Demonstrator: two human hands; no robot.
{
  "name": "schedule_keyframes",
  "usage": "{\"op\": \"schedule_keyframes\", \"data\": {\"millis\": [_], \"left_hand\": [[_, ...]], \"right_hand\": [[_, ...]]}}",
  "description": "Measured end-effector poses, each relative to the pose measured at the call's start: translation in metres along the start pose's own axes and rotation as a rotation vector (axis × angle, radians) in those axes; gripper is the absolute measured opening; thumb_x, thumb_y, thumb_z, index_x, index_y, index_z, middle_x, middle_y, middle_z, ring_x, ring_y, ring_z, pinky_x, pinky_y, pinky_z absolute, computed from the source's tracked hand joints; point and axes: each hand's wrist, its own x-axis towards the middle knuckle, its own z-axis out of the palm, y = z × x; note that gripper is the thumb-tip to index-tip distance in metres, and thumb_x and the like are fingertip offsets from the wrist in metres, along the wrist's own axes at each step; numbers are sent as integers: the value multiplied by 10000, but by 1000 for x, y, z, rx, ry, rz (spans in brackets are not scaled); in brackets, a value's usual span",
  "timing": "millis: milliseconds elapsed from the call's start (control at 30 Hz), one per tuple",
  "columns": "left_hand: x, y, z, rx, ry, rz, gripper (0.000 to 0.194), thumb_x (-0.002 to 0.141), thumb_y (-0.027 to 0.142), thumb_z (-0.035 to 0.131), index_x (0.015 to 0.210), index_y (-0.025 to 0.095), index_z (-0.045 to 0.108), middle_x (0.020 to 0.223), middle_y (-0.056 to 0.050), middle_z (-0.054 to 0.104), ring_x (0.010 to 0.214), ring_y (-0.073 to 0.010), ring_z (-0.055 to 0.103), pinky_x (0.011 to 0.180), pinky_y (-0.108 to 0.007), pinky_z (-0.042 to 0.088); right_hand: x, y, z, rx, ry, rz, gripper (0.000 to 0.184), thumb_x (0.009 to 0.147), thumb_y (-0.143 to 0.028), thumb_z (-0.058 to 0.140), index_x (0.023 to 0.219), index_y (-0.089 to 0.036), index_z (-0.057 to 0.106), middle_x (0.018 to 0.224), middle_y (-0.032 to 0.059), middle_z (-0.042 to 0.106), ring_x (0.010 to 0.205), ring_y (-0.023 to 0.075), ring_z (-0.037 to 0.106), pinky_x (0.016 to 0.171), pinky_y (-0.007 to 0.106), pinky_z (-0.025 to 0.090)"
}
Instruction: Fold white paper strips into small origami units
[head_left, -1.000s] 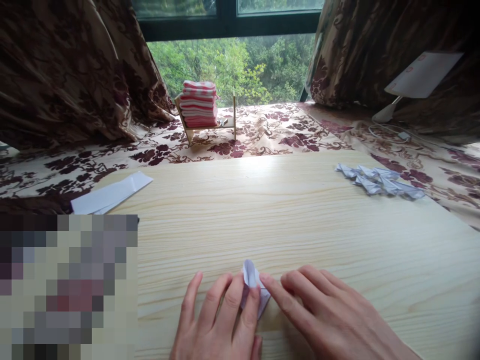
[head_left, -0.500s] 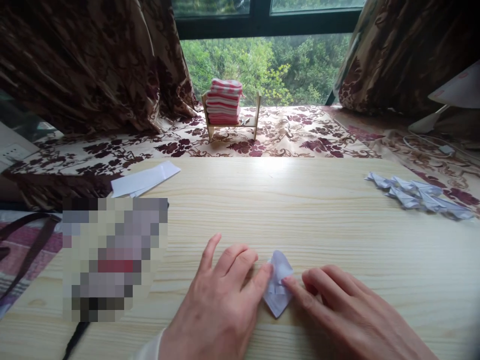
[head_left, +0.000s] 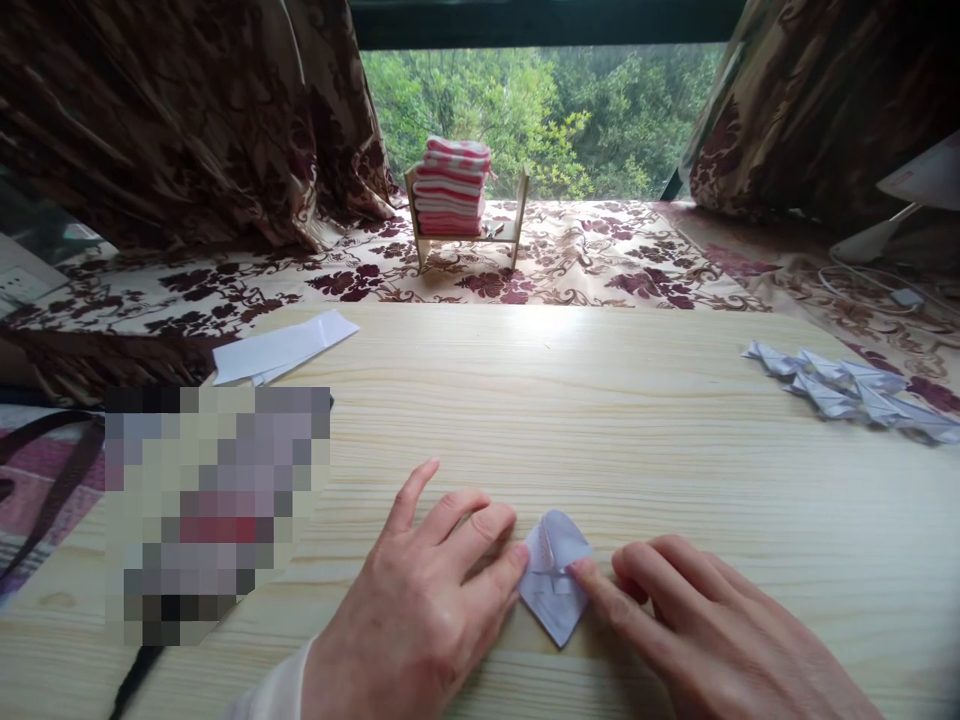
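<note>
A small folded piece of white paper (head_left: 556,578), roughly diamond-shaped, lies flat on the light wooden table (head_left: 600,420) near its front edge. My left hand (head_left: 420,610) rests on the table at the paper's left side, fingers spread, with one fingertip pressing the paper's left edge. My right hand (head_left: 705,630) lies to the right, its index fingertip pressing on the middle of the paper, the other fingers stretched out on the wood.
A row of several folded paper pieces (head_left: 847,388) lies at the table's right edge. White paper strips (head_left: 281,347) lie at the back left. A small wooden rack with striped cloths (head_left: 457,190) stands on the patterned sill. A blurred-out patch (head_left: 214,510) covers the left.
The view has shifted left and down. The folded paper now lies flatter and opened into a diamond, and both hands have slid with it to the right.
</note>
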Motion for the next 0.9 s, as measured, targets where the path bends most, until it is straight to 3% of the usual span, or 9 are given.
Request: {"op": "schedule_keyframes", "data": {"millis": [300,467,533,667,700,767,900], "left_hand": [[5,1,-12,80,-34,112,181,844,274,516,954,195,636,1014,-6,646,960,-143,560,1071,-449,203],[1,-3,-18,67,-60,91,177,833,235,531,981,222,628,1030,15,640,984,-137,552,1075,-452,198],[-2,0,-17,64,-20,72,185,832,232,527,988,224,627,1059,8,634,1016,-149,540,1073,-460,196],[-10,19,-6,59,191,41,255,868,215,426,1028,190,623,1035,1,658,987,-137,552,1063,-396,239],[-12,25,-2,36,130,14,255,865,225,441,1045,182,616,1043,3,658,997,-137,549,1062,-368,250],[-16,35,7,52,148,43,253,858,257,457,1033,180,623,1036,-2,662,996,-153,554,1042,-351,284],[-21,42,18,157,35,15,334,850,299,456,1155,204,554,1115,-53,615,1040,-188,534,969,-371,363]], "right_hand": [[0,-3,-2,-13,1,33,385,925,-167,213,1146,-192,527,770,51,541,684,171,483,570,275,408],[1,-4,-5,10,-27,50,361,918,-161,247,1148,-192,523,780,49,549,698,171,490,582,276,404],[3,-4,-6,19,-20,55,354,914,-153,254,1137,-192,527,789,49,552,701,172,489,579,277,401],[5,-4,-8,57,-24,73,341,902,-139,269,1111,-197,533,791,41,552,702,175,486,567,278,394],[5,-4,-9,71,-29,77,332,893,-134,286,1109,-195,531,792,40,552,705,176,486,568,278,394],[6,-4,-10,106,-35,86,310,867,-122,335,1096,-193,531,793,34,553,707,175,484,573,277,395],[8,-1,-10,189,-81,102,311,795,-97,438,1073,-200,530,796,21,550,715,166,480,579,263,394]]}}
